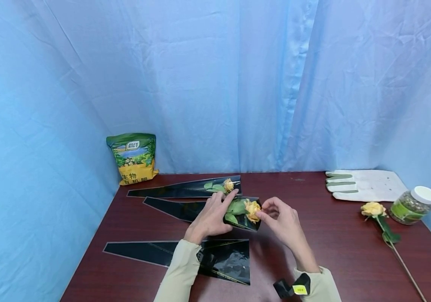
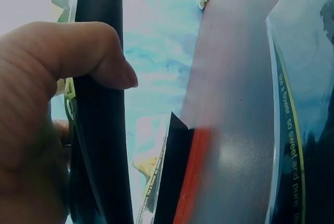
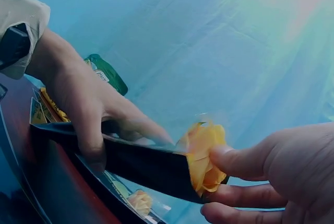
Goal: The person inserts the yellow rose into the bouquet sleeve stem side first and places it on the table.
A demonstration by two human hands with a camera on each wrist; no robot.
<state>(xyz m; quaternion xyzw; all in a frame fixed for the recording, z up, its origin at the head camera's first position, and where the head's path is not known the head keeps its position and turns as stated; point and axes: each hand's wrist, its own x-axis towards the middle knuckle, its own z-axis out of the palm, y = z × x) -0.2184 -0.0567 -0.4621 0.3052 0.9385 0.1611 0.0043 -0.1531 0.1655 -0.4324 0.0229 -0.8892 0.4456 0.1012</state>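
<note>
A yellow rose [image 1: 252, 211] with green leaves lies inside a black, clear-fronted flower sleeve [image 1: 177, 209], raised above the table. My left hand [image 1: 209, 216] grips this sleeve across its middle; in the left wrist view the thumb [image 2: 99, 51] bends over the black side. At the sleeve's wide mouth is my right hand [image 1: 286, 224]. In the right wrist view its thumb [image 3: 242, 158] presses the petals of the rose [image 3: 204, 156], while the other fingers sit beneath the sleeve's edge. The stem inside the sleeve is mostly hidden.
Behind lies another sleeve [image 1: 166, 191] holding a yellow rose [image 1: 228, 185]. A flat sleeve [image 1: 230, 262] is nearer me. A fertilizer bag [image 1: 134, 159] stands back left. At right are white gloves [image 1: 374, 184], a white-lidded jar [image 1: 411, 207] and a loose yellow rose [image 1: 373, 209].
</note>
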